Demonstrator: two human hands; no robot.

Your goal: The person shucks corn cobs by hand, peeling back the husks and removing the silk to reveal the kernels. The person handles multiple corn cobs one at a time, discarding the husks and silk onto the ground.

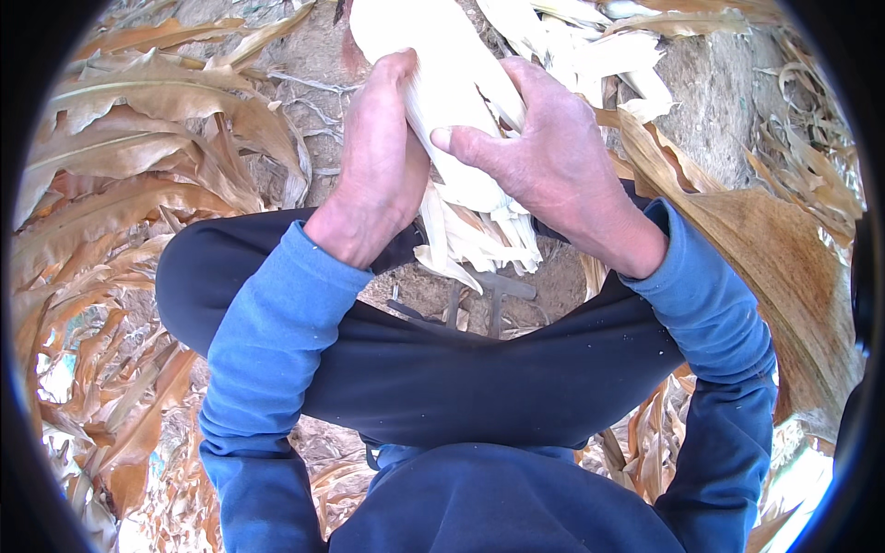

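Where left hand [380,152] and right hand [560,166] clasp, we record pale corn husks [438,51]. Left of this grip lie dry leaves [138,152].

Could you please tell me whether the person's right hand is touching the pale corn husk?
Touching: the head view shows the right hand against the corn husk, its thumb lying across the front.

Bare, grey-brown ground [309,44] carries heaped dry tan leaves [129,166] along the left, torn pale husks [604,57] at the upper right, a broad brown leaf [751,244] slanting down the right, and dark bars [498,302] between the legs [461,378].
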